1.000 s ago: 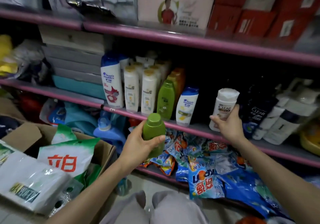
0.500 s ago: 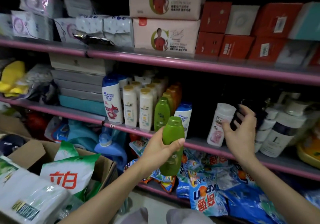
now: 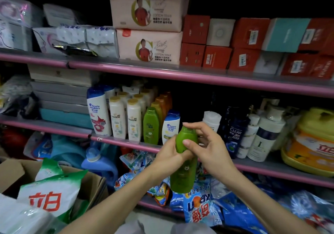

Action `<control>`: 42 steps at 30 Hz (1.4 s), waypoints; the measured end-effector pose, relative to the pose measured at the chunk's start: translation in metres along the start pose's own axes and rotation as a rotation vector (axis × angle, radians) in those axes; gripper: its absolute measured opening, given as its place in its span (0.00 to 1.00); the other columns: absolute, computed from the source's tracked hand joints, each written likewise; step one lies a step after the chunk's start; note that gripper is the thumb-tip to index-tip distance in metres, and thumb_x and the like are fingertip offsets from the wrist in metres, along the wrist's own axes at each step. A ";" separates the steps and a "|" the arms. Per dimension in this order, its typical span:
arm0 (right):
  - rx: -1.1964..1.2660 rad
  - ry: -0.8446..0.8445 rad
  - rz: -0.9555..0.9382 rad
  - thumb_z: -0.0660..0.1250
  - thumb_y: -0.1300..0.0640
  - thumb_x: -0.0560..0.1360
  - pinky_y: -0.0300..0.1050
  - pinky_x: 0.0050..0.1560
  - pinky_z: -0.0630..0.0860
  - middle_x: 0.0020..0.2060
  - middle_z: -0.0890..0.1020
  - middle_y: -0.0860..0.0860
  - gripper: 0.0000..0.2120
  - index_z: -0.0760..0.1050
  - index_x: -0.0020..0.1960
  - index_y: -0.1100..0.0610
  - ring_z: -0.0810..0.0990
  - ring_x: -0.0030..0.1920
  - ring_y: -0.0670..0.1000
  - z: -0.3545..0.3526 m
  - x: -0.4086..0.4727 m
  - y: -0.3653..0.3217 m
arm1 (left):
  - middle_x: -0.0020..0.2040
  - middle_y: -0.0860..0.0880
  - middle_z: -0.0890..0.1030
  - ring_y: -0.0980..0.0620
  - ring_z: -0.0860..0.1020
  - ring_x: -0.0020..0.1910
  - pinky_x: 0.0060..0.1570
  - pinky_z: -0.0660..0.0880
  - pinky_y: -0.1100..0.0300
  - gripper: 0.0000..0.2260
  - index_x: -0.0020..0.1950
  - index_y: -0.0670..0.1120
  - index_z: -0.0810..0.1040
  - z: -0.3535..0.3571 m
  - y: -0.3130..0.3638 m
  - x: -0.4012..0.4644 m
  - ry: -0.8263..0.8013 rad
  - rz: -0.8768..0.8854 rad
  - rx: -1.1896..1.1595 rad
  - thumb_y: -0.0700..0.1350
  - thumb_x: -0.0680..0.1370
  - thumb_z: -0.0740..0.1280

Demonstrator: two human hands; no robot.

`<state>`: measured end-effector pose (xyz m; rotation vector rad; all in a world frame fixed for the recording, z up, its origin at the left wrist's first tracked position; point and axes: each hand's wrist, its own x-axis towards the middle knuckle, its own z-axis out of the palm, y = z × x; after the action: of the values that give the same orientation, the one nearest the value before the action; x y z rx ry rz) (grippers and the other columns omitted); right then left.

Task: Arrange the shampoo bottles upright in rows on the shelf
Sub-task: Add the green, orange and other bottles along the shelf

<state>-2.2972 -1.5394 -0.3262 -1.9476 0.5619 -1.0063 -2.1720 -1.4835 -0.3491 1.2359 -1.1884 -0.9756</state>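
In the head view, the left hand (image 3: 169, 155) is gripping the green shampoo bottle (image 3: 184, 161) upright in front of the middle shelf (image 3: 271, 168), while the right hand (image 3: 207, 147) is pinching its cap end with thumb and fingers. I judge the placing step is coming next: it needs a gap in the rows near the standing green bottle (image 3: 151, 125). Detergent bags (image 3: 198, 206) are lying under the shelf's front edge.
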 end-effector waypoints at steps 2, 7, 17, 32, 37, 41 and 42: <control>-0.057 -0.018 0.028 0.70 0.60 0.74 0.36 0.41 0.77 0.47 0.81 0.45 0.18 0.75 0.55 0.39 0.82 0.47 0.43 -0.001 0.005 -0.005 | 0.51 0.47 0.83 0.51 0.82 0.50 0.52 0.79 0.55 0.13 0.59 0.47 0.74 -0.003 0.003 0.000 -0.036 -0.021 -0.022 0.41 0.75 0.68; -0.041 -0.075 0.238 0.74 0.56 0.71 0.46 0.43 0.82 0.48 0.82 0.51 0.22 0.71 0.60 0.43 0.84 0.45 0.49 -0.007 0.022 -0.014 | 0.53 0.45 0.83 0.47 0.82 0.52 0.56 0.78 0.49 0.14 0.61 0.47 0.75 -0.024 0.016 0.002 -0.132 -0.080 0.049 0.47 0.76 0.70; 0.415 0.093 0.652 0.69 0.60 0.74 0.44 0.33 0.81 0.40 0.85 0.57 0.09 0.76 0.52 0.63 0.86 0.40 0.53 -0.016 0.071 -0.028 | 0.47 0.48 0.83 0.54 0.83 0.38 0.37 0.80 0.61 0.20 0.56 0.50 0.74 -0.080 0.018 0.002 -0.051 -0.196 0.152 0.56 0.69 0.74; 0.195 1.014 0.573 0.64 0.63 0.75 0.50 0.51 0.79 0.49 0.77 0.57 0.13 0.72 0.59 0.65 0.79 0.46 0.57 0.019 0.184 0.016 | 0.79 0.47 0.50 0.50 0.50 0.77 0.75 0.48 0.57 0.29 0.78 0.45 0.50 -0.091 -0.027 0.063 0.457 0.269 1.118 0.53 0.81 0.58; -0.272 0.744 0.521 0.65 0.61 0.76 0.43 0.65 0.68 0.64 0.75 0.58 0.21 0.69 0.67 0.65 0.73 0.65 0.57 0.028 0.217 0.050 | 0.78 0.49 0.45 0.51 0.49 0.77 0.69 0.44 0.62 0.34 0.78 0.51 0.43 -0.083 -0.062 0.071 0.554 0.236 0.830 0.51 0.80 0.61; -0.389 0.474 0.527 0.62 0.63 0.78 0.41 0.68 0.60 0.71 0.67 0.61 0.24 0.61 0.72 0.67 0.67 0.70 0.58 0.027 0.227 0.068 | 0.74 0.50 0.54 0.50 0.62 0.72 0.67 0.60 0.60 0.35 0.78 0.50 0.46 -0.080 -0.082 0.072 0.641 0.266 0.636 0.49 0.78 0.64; -0.419 0.405 0.548 0.61 0.63 0.79 0.39 0.66 0.63 0.69 0.68 0.60 0.24 0.60 0.72 0.68 0.70 0.67 0.59 0.027 0.228 0.070 | 0.73 0.49 0.56 0.49 0.64 0.71 0.67 0.62 0.58 0.34 0.78 0.49 0.49 -0.080 -0.087 0.073 0.660 0.258 0.621 0.48 0.78 0.65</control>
<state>-2.1445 -1.7218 -0.2946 -1.7689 1.5448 -0.9705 -2.0758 -1.5519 -0.4228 1.6581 -1.0921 0.0414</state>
